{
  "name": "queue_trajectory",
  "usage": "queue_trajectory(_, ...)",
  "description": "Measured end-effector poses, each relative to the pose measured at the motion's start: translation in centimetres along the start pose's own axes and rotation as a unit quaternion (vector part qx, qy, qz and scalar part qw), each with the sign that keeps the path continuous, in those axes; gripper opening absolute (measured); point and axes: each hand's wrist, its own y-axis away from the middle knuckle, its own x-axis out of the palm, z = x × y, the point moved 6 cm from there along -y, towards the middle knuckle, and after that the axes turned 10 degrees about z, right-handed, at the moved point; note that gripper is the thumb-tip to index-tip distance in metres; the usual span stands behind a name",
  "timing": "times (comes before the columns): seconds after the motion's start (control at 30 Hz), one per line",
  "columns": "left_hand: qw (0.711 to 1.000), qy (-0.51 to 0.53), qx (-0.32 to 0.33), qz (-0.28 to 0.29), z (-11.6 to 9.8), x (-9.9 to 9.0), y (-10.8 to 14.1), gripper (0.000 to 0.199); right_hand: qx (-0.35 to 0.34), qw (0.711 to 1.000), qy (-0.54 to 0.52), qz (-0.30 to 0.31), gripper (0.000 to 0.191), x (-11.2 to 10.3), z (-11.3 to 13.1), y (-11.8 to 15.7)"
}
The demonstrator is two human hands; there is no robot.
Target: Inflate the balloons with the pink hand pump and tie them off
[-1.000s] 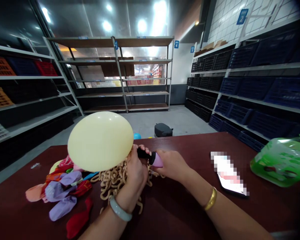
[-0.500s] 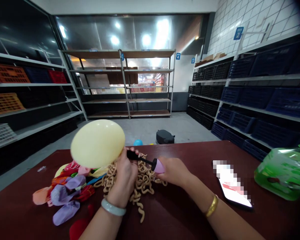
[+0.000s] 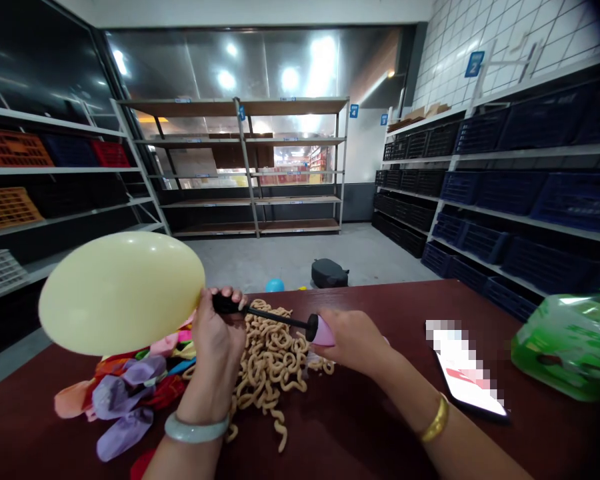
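The pump (image 3: pixel 280 318) is gripped at its black end by the curled left hand (image 3: pixel 218 337), apparently to steady it and the yellow balloon (image 3: pixel 123 293) at that hand's ten o'clock; the purple handle (image 3: pixel 325 331), at three o'clock, is enclosed by the right hand's (image 3: pixel 351 341) fingers, seemingly for purchase.

Grey floor (image 3: pixel 265 257); metal shelving (image 3: pixel 295 107) before wide window (image 3: pixel 210 67); white tiled wall (image 3: pixel 447 73) at right
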Motion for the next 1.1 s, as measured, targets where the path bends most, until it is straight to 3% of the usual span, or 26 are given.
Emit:
queue_trajectory(0.33, 0.996, -0.02, -0.078, 0.029, 6.3, 2.4, 4.5, 0.021, 0.009, 0.999, -0.015, 0.042, 0.042, 0.6, 1.0, -0.1)
queue_trajectory(0.53, 0.994, -0.018, -0.109, 0.022, 8.7, 2.9, 6.0, 0.018, 0.016, 0.998, -0.033, 0.057, 0.045, 1.1, 1.1, -0.2)
queue_trajectory(0.7, 0.994, -0.027, -0.105, 0.006, 9.1, 2.2, 5.9, 0.016, -0.013, 0.998, -0.056, 0.03, 0.06, 0.9, 1.3, 0.0)
queue_trajectory(0.87, 0.992, -0.059, -0.101, -0.054, 8.9, 0.8, 5.6, 0.016, -0.038, 0.997, -0.031, 0.055, 0.051, 0.7, 1.9, 0.1)
queue_trajectory(1.1, 0.991, -0.082, -0.043, -0.095, 6.1, -1.1, 2.7, 0.013, -0.038, 0.998, -0.025, 0.052, 0.047, 0.6, 0.8, 0.0)
